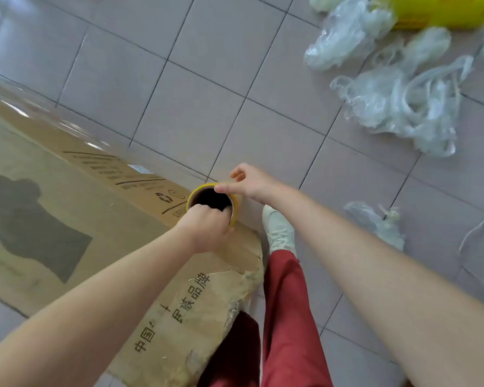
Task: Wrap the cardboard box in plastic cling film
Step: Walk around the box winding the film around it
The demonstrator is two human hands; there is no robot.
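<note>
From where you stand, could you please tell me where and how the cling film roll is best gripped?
Grip its open top end, coming from above. The cling film roll stands upright at the corner of the cardboard box, hollow core facing up, so fingers can hook inside the rim, as the left hand does; the right hand rests its thumb on the far rim.

Both forearms bare, reaching forward and down, converging toward the middle of the view. Left hand [204, 229]: wrist bent, fingers hooked down inside the open end of the roll [201, 187], thumb on the outside wall, so a firm grip on the rim. Right hand [250, 185]: wrist nearly straight, one straight digit laid on the far rim, the other fingers loosely curled and lifted clear. Hands close together, not touching.
</note>
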